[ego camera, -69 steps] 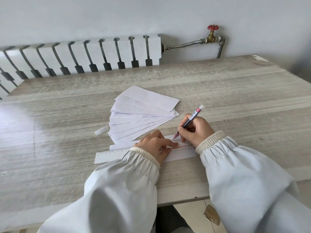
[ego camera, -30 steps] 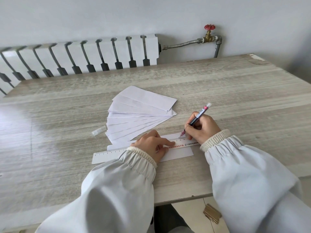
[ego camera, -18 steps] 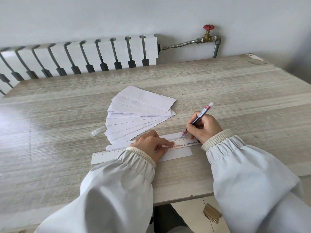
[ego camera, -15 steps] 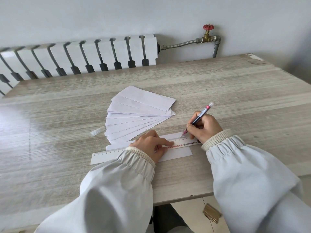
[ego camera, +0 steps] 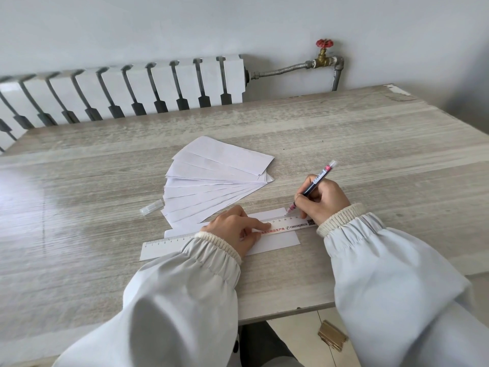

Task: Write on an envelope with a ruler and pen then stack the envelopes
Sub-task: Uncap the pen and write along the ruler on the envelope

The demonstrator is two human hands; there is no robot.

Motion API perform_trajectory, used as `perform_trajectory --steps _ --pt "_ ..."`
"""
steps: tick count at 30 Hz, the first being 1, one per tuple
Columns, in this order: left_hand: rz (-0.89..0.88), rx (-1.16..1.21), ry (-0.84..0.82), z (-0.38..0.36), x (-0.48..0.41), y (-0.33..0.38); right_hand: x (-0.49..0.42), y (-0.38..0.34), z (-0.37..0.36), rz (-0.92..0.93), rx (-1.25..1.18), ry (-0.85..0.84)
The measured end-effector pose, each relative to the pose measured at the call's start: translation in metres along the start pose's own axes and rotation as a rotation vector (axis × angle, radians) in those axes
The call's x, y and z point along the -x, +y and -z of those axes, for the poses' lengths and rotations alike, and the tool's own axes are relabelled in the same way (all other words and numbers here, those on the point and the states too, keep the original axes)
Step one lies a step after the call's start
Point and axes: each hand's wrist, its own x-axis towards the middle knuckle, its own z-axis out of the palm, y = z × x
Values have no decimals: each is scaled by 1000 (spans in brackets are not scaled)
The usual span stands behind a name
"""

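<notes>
A white envelope (ego camera: 277, 241) lies flat near the table's front edge. A long white ruler (ego camera: 164, 246) lies across it. My left hand (ego camera: 235, 229) presses the ruler down with straight fingers. My right hand (ego camera: 324, 198) grips a dark pen (ego camera: 316, 181) with a pink end. The pen's tip touches the envelope at the ruler's upper edge, near its right end. Just behind, several white envelopes (ego camera: 219, 178) lie fanned out on the table.
A clear pen cap (ego camera: 151, 207) lies left of the fanned envelopes. The wooden table (ego camera: 370, 144) stretches wide on all sides. A white radiator (ego camera: 127, 88) and a pipe with a red valve (ego camera: 324, 44) stand against the wall behind it.
My right hand and the pen have slid to the right along the ruler's edge. My left hand has stayed pressed on the ruler.
</notes>
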Motion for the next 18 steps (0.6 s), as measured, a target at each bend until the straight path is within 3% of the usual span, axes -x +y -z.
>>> perform_trajectory --steps 18 --pt "-7 0 -1 0 0 0 -2 2 0 -12 -10 56"
